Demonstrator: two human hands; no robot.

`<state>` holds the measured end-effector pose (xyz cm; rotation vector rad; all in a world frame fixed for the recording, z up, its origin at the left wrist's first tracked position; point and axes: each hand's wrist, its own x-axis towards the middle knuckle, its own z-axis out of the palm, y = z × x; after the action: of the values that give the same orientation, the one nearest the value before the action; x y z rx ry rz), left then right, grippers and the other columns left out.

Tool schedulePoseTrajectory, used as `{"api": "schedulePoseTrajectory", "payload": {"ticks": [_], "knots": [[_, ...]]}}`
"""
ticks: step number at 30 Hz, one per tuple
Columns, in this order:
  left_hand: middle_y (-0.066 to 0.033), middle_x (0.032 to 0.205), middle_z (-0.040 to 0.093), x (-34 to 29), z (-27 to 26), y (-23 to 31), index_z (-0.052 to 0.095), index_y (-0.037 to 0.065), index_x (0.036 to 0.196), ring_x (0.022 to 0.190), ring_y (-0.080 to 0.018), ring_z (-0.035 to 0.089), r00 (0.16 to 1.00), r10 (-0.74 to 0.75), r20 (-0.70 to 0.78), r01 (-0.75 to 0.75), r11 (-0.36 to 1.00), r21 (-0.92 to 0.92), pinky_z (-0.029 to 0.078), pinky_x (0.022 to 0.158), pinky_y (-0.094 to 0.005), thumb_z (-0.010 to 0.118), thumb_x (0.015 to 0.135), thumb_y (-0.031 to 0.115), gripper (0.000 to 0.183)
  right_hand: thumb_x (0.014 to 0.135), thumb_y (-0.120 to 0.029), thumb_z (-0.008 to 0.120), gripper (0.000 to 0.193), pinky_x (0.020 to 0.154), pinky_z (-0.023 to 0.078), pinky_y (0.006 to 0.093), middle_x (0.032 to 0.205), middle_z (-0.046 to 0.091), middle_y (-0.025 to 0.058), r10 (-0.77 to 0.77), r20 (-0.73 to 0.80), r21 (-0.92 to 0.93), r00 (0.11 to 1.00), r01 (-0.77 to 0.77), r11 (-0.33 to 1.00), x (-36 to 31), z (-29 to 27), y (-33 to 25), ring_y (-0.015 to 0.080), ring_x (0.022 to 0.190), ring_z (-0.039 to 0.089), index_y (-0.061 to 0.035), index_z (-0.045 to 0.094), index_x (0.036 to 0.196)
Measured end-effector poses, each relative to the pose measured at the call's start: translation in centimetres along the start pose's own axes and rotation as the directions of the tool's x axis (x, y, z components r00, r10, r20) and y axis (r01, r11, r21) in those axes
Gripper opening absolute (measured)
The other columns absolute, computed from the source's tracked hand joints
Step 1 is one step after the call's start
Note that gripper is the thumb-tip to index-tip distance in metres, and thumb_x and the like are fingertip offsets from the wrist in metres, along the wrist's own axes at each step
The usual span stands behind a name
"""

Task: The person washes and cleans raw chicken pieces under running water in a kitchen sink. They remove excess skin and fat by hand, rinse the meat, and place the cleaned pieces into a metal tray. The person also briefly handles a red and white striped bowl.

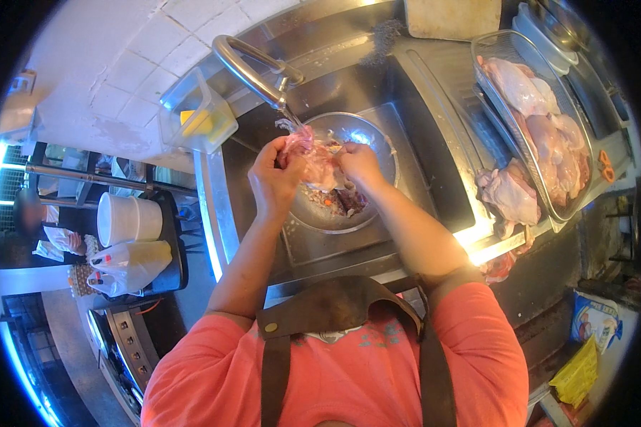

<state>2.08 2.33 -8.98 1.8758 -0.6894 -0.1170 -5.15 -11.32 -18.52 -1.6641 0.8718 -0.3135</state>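
Over the sink [429, 178], my left hand [272, 183] is closed on the left side of a pale pink piece of raw poultry [319, 165]. My right hand [361, 164] pinches its right edge, so the piece hangs between both hands. Water from the curved metal faucet [243, 75] falls on it. Below sits a round metal bowl [386, 142] with scraps and a small orange bit at its bottom. My fingertips are partly hidden by the meat.
Right of the sink stands a wire basket [582, 92] of skinned-looking raw poultry. Another raw piece [509, 193] lies beside it at the counter's edge. A clear plastic tub [217, 132] with something yellow is by the faucet. Leftward are a white bucket [128, 219] and a plastic bag [137, 267].
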Motion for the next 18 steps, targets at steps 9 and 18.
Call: {"api": "schedulePoseTrajectory", "payload": {"ticks": [9, 18], "knots": [[-0.0002, 0.081, 0.062, 0.6, 0.5, 0.2, 0.063, -0.001, 0.104, 0.070, -0.0045, 0.054, 0.998, -0.063, -0.001, 0.063, 0.992, -0.114, 0.047, 0.062, -0.0216, 0.064, 0.081, 0.006, 0.025, 0.080, -0.024, 0.062, 0.030, 0.053, 0.045, 0.0313, 0.070, 0.066, 0.0096, 0.001, 0.022, 0.142, 1.000, -0.004, 0.990, 1.4, -0.2, 1.6, 0.0167, 0.055, 0.057, 0.0003, 0.070, 0.095], [-0.0042, 0.073, 0.058, 3.2, -1.9, 1.6, 0.063, -0.001, 0.097, 0.066, -0.0077, 0.051, 0.999, 0.014, -0.040, -0.014, 1.000, -0.013, 0.044, 0.060, -0.0262, 0.071, 0.072, 0.017, 0.031, 0.092, -0.043, 0.052, 0.034, 0.068, 0.045, 0.0358, 0.088, 0.061, 0.0019, 0.004, 0.184, 0.469, 0.983, -0.091, 0.878, 1.1, -0.3, -0.3, 0.0139, 0.079, 0.059, -0.0117, 0.058, 0.105]]}}
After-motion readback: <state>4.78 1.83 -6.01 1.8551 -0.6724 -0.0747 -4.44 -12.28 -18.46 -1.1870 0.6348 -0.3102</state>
